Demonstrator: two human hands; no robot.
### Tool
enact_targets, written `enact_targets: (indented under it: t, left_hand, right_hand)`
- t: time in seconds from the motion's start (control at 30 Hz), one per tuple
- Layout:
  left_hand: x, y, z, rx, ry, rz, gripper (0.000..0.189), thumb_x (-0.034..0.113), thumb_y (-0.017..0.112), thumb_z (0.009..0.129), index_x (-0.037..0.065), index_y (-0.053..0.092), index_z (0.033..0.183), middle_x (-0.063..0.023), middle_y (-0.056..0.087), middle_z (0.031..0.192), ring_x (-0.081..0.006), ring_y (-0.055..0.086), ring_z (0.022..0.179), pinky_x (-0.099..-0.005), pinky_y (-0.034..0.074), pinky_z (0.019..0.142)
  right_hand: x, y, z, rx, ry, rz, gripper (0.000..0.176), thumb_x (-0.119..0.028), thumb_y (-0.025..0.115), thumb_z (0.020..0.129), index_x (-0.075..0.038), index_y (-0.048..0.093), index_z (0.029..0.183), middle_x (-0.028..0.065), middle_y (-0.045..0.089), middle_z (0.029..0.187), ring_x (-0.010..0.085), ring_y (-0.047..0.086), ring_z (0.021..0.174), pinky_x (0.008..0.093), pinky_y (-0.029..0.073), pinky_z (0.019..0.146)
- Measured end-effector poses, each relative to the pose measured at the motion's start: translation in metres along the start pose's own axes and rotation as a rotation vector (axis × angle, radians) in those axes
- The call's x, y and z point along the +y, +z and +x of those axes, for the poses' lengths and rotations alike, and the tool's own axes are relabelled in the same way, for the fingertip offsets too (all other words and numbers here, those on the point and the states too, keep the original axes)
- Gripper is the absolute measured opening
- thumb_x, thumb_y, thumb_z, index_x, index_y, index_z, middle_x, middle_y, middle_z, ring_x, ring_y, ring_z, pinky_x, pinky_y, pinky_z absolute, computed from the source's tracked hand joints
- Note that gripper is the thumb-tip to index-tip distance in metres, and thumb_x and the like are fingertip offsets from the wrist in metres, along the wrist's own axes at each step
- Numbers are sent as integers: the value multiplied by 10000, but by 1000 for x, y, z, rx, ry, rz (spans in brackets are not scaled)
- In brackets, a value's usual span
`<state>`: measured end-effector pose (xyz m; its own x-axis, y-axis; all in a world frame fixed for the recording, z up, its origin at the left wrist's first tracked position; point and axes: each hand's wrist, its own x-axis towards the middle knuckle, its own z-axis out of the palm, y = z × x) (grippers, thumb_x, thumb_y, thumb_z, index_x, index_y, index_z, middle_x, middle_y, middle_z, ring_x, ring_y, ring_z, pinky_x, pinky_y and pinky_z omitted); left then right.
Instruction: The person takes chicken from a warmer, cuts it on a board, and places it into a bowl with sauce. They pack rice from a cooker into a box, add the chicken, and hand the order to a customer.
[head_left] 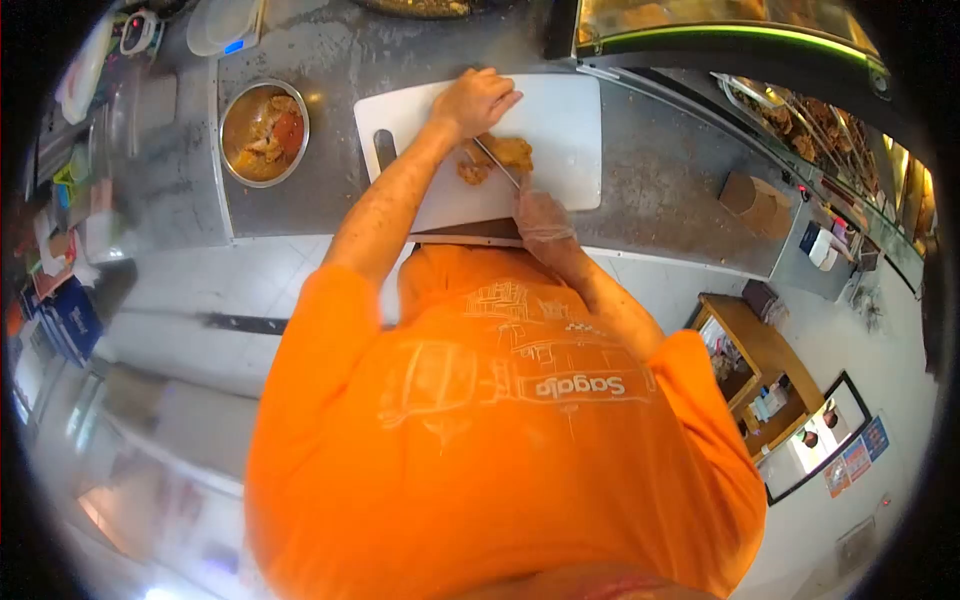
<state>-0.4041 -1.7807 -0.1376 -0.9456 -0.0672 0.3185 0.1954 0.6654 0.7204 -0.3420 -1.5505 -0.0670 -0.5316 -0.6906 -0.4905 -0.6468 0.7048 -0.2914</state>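
My right hand (543, 215), in a clear plastic glove, grips a knife (500, 164) at the near edge of a white cutting board (570, 140). The blade slants away to the left across the board. A yellow-brown piece of meat (514, 152) lies right of the blade, and a smaller, browner piece (473, 168) lies to its left. My bare left hand (478, 102) is closed in a fist above the far part of the board, just beyond the blade's tip. The knife's handle is hidden inside my right hand.
Left of the board, a round metal bowl (264, 134) holds orange-brown pieces in sauce. A scale (224, 28) stands at the back left of the grey counter (330, 60). At the right are a glass display case (730, 30) and a cardboard box (755, 205).
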Motion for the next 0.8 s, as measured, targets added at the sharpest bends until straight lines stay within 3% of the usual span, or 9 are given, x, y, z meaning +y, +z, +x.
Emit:
enact_targets:
  t: [0.03,0.2,0.33,0.37,0.4,0.47,0.53,0.7,0.8]
  left_hand:
    - [-12,-1,2,19,116,59,247,254,556,903,39,581,784,-166,571,730,-356,561,749,-432,453,686]
    - [1,-5,27,-68,-20,-29,267,249,556,911,15,576,783,-179,575,726,-360,563,742,-427,444,655]
    - [43,-10,29,-190,-274,-315,275,234,550,917,-9,568,789,-199,577,743,-385,555,719,-427,433,646]
    - [46,-12,26,-252,-337,-337,273,233,547,919,-9,569,794,-202,579,748,-391,553,715,-428,432,644]
    - [53,-6,21,74,-147,-242,286,260,535,925,3,578,805,-199,578,749,-393,558,727,-439,437,641]
    - [54,-4,18,31,-197,-212,288,268,533,926,9,584,810,-200,579,749,-393,560,731,-443,440,640]
    - [41,3,20,-5,-229,-180,290,276,531,927,15,589,815,-201,580,749,-393,563,735,-447,442,639]
    - [-10,8,28,-143,-104,-124,290,277,544,922,15,591,808,-193,581,736,-377,572,707,-436,443,628]
    - [31,5,44,-75,-219,-319,293,262,542,921,3,582,789,-197,578,717,-384,557,666,-427,432,610]
  right_hand:
    - [-2,3,7,33,5,48,238,-140,483,922,48,444,1063,241,637,822,389,640,773,460,524,660]
    - [-21,-90,-8,-145,232,192,214,-127,442,926,19,456,1081,249,635,823,411,643,778,477,529,685]
    - [-15,-105,-18,-344,299,112,227,-85,403,921,-17,469,1127,252,638,882,427,643,853,495,529,738]
    - [-13,-100,-16,-340,300,116,227,-85,403,921,-17,469,1127,252,638,882,427,643,853,495,529,738]
    - [-11,-88,-13,-320,346,127,227,-84,405,918,-18,471,1124,242,641,890,416,643,856,489,528,740]
    - [-4,-45,-17,-320,397,144,227,-82,407,914,-18,473,1122,233,643,899,405,643,859,484,527,742]
    - [15,2,-9,55,122,96,229,-190,428,950,18,471,1036,237,639,797,411,646,756,477,525,646]
    - [-1,-38,-3,29,185,217,231,-188,422,953,9,477,1061,238,641,797,419,642,750,476,522,661]
    - [3,-85,-15,-80,256,217,247,-196,402,963,10,479,1074,237,647,798,422,643,763,479,522,669]
